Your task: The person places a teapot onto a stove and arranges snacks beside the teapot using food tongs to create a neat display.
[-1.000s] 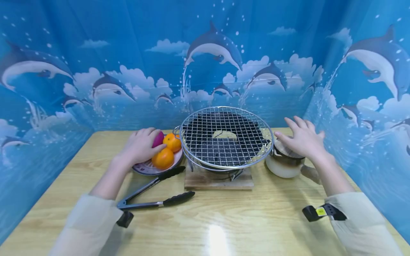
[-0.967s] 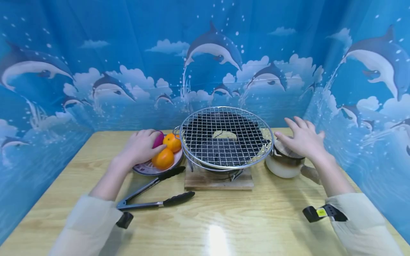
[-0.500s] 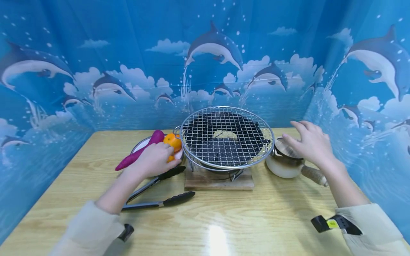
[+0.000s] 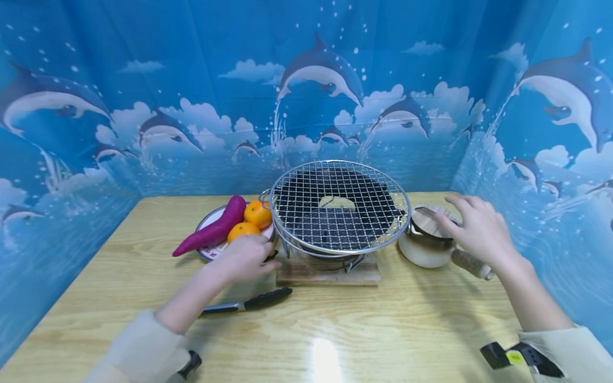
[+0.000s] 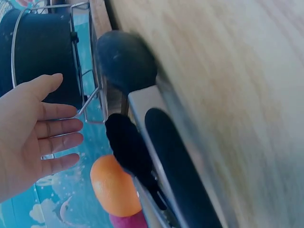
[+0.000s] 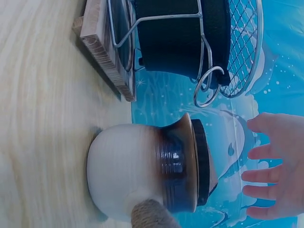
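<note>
My left hand (image 4: 246, 259) hovers over the tongs (image 4: 268, 299), fingers stretched out and holding nothing. Its body hides part of them in the head view; the left wrist view shows the black-tipped tongs (image 5: 126, 145) apart from my fingers. Just behind this hand, two oranges (image 4: 258, 214) and a long purple vegetable (image 4: 215, 230) lie on a patterned plate (image 4: 205, 219). On the right, my right hand (image 4: 481, 229) is held in the air beside a lidded ceramic pot (image 4: 423, 252), fingers spread. In the right wrist view a gap separates it from the pot's dark lid (image 6: 202, 161).
Mid-table stands a small black stove topped by a round wire grill net (image 4: 335, 234), on a wooden board (image 4: 330, 274). The net's rim reaches out toward the plate and the pot. The pot's side handle (image 4: 471, 263) points to the front right. A dolphin-print curtain (image 4: 306, 106) encloses the table.
My left hand has left the purple vegetable and moved right and nearer, past the oranges to the tongs. My right hand has drawn back slightly to the right, away from the pot.
</note>
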### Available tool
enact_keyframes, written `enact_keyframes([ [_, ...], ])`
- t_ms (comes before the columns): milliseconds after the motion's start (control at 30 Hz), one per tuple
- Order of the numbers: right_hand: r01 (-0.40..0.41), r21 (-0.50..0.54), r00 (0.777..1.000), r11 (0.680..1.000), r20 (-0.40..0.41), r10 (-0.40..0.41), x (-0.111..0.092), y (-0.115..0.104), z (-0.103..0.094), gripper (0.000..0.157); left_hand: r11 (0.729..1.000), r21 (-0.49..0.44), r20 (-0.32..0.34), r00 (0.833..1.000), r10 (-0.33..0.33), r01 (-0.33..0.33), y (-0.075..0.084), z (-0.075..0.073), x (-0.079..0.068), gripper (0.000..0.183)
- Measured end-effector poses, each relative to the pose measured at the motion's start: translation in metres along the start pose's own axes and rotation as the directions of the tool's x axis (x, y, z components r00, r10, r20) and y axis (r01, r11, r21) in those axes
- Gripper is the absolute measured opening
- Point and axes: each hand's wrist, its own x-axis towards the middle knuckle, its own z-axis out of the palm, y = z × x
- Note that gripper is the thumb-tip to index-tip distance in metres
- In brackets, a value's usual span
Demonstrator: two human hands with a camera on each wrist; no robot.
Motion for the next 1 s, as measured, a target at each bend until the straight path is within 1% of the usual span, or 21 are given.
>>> enact_keyframes([
  [100, -0.006, -0.007, 1.000, 1.000, -0.001, 0.006, -0.004, 0.003, 0.000, 0.058, 1.000, -0.006, 0.021, 1.000, 0.016, -0.016, 0.006, 0.003, 0.002, 0.031],
  [267, -0.015, -0.011, 1.000, 1.000, 0.000, 0.015, -0.011, 0.009, -0.002, 0.049, 0.999, -0.016, 0.017, 0.999, 0.050, -0.049, 0.013, 0.009, 0.003, 0.032],
  [367, -0.024, -0.011, 0.999, 1.000, 0.031, 0.025, -0.015, 0.014, -0.003, 0.043, 0.997, -0.018, 0.007, 0.998, 0.069, -0.069, 0.016, 0.013, 0.003, 0.036],
  [500, -0.039, -0.014, 0.995, 0.999, 0.087, 0.040, -0.021, 0.023, -0.006, 0.039, 0.996, -0.015, -0.018, 0.996, 0.091, -0.091, 0.018, 0.019, 0.003, 0.040],
  [600, -0.044, -0.023, 0.990, 0.999, 0.132, 0.046, -0.023, 0.030, -0.007, 0.040, 0.995, -0.009, -0.044, 0.994, 0.101, -0.101, 0.019, 0.020, 0.003, 0.040],
  [700, -0.063, -0.035, 0.980, 0.997, 0.189, 0.069, -0.026, 0.037, -0.008, 0.042, 0.992, -0.016, -0.057, 0.991, 0.121, -0.122, 0.020, 0.023, 0.003, 0.040],
  [800, -0.093, -0.040, 0.964, 0.995, 0.246, 0.100, -0.029, 0.042, -0.007, 0.046, 0.990, -0.028, -0.044, 0.990, 0.135, -0.136, 0.021, 0.026, 0.004, 0.042],
  [867, -0.107, -0.044, 0.956, 0.993, 0.270, 0.115, -0.031, 0.045, -0.006, 0.049, 0.990, -0.027, -0.030, 0.990, 0.138, -0.139, 0.022, 0.027, 0.004, 0.044],
  [933, -0.111, -0.049, 0.952, 0.993, 0.281, 0.120, -0.033, 0.047, -0.004, 0.052, 0.990, -0.018, -0.019, 0.990, 0.140, -0.140, 0.023, 0.028, 0.004, 0.046],
  [1000, -0.105, -0.054, 0.953, 0.993, 0.280, 0.116, -0.035, 0.049, -0.002, 0.052, 0.989, -0.002, -0.021, 0.989, 0.147, -0.147, 0.023, 0.029, 0.005, 0.047],
])
